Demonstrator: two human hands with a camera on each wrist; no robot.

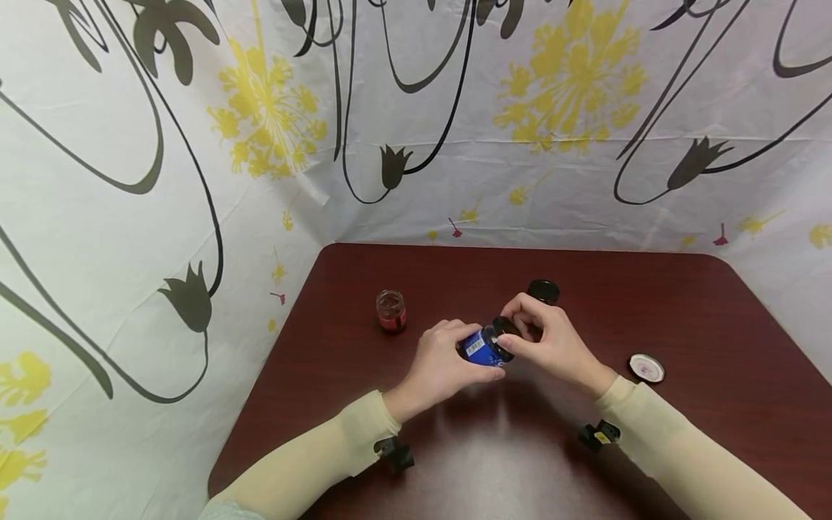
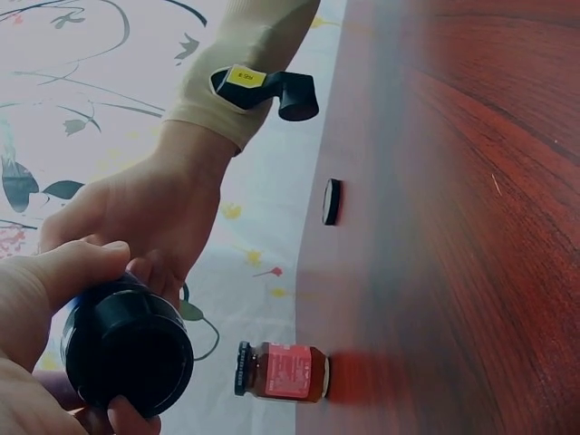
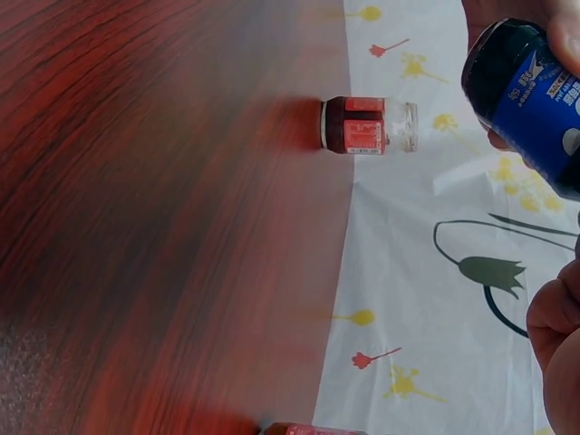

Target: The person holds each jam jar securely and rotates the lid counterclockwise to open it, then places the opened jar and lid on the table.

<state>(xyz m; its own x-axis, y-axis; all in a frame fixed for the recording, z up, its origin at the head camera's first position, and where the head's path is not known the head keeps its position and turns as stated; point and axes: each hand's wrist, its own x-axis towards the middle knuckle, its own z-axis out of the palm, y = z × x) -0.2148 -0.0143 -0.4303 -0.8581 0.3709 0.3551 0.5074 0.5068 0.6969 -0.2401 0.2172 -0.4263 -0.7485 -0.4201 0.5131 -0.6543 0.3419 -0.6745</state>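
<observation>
My left hand [image 1: 438, 365] grips a dark jar with a blue label [image 1: 479, 349], tilted above the table with its mouth end toward my right hand. The fingers and thumb of my right hand [image 1: 552, 343] pinch the black lid [image 1: 503, 325] at the jar's mouth. In the left wrist view the jar's dark round base [image 2: 131, 349] faces the camera, the left hand [image 2: 32, 335] wraps its side, and the right hand [image 2: 159, 208] is behind it. Seen from the right wrist, the blue label [image 3: 539, 104] shows white print.
An open glass jar with a red label [image 1: 391, 312] stands left on the dark red table [image 1: 442, 282]. Behind my right hand is a jar with a black lid [image 1: 543, 290], red-labelled in the left wrist view [image 2: 288, 372]. A loose lid [image 1: 646, 368] lies underside up at right.
</observation>
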